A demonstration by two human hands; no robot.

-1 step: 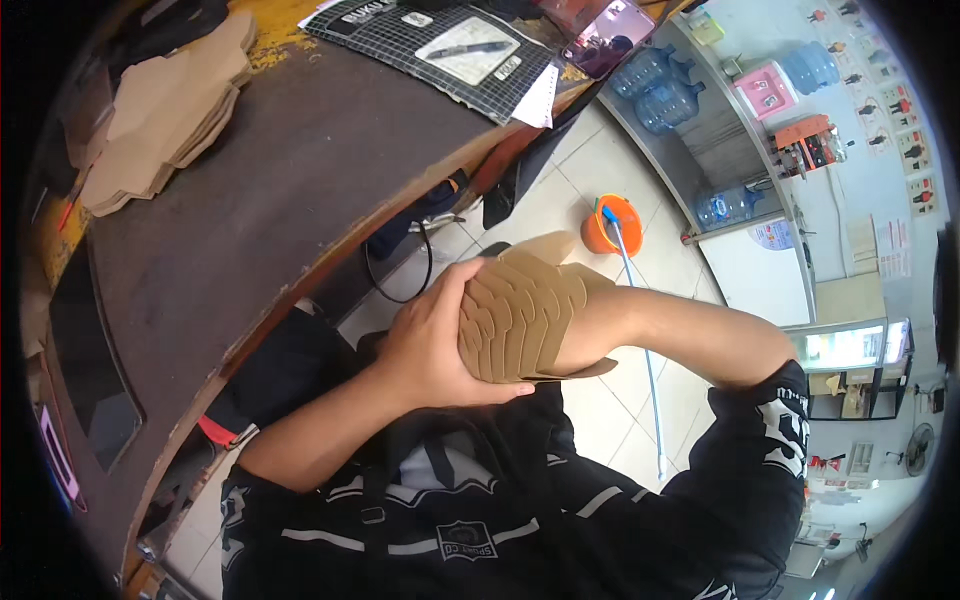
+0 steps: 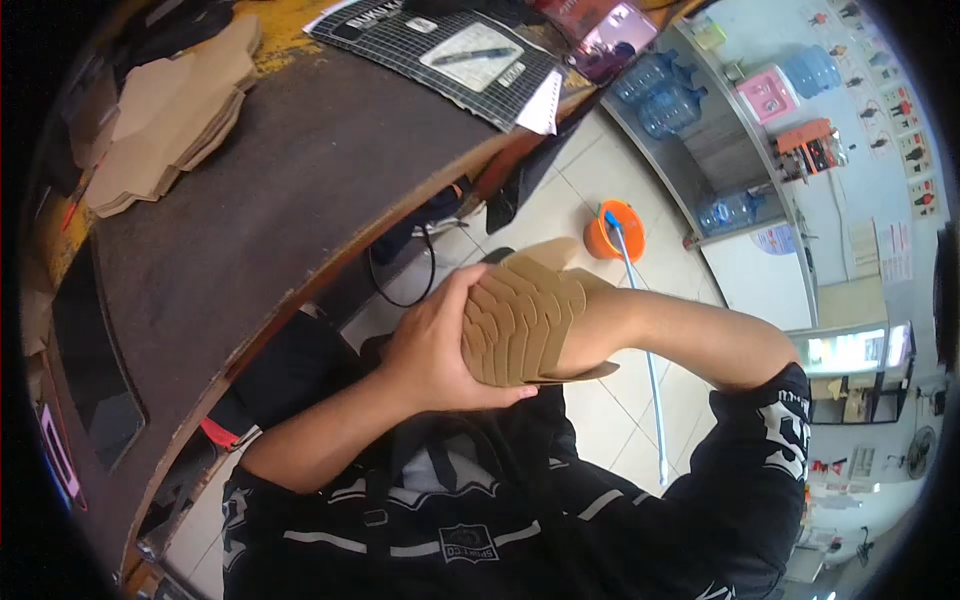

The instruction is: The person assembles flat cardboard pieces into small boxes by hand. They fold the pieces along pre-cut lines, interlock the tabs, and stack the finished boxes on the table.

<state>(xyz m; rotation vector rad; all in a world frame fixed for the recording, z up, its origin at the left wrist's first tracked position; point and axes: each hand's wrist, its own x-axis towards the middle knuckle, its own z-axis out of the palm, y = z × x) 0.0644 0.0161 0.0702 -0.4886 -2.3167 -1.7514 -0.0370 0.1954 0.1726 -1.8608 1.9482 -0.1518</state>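
Above my lap I hold a fanned stack of brown cardboard cutouts [image 2: 520,318] with wavy, notched edges. My left hand [image 2: 432,345] is wrapped round the left side of the stack, its thumb stretched along the near edge. From the right, my right hand [image 2: 588,340] goes in behind the stack; only the part by the wrist shows and its fingers are hidden by the cardboard. Another pile of similar brown cutouts [image 2: 165,115] lies on the dark worktable at the far left.
The curved edge of the worktable [image 2: 330,190] runs along my left. On it lie a black grid-patterned notebook [image 2: 440,60] with a pen and a phone [image 2: 615,40]. An orange bucket [image 2: 613,232] with a blue-handled stick stands on the tiled floor. Shelves with water jugs [image 2: 668,108] are beyond.
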